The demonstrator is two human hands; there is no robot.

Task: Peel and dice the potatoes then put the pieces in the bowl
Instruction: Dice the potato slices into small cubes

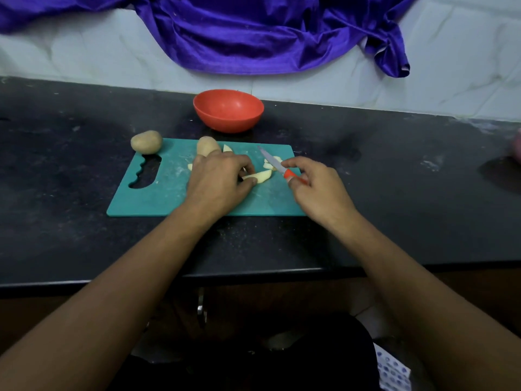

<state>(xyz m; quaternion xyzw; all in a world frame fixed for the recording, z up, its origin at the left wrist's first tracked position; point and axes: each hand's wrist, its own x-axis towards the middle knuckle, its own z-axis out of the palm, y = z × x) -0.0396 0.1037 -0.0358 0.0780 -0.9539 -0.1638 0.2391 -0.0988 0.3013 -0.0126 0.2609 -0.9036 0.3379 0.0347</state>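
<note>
While the left hand (218, 183) pinches a potato wedge (261, 175) on the cutting board (158, 198), the right hand (318, 190) grips the knife (277, 166).

Black stone counter (394, 170) under the fingers (242, 165); scuffed, with pale dusty smears. Beyond the fingers: pale marbled wall (451, 66), shiny purple cloth (253, 32) draped down over it. Nearer than the fingers, below the counter edge: dark brown cabinet front (493, 289), metal handle (201, 304). Light dim.
</note>
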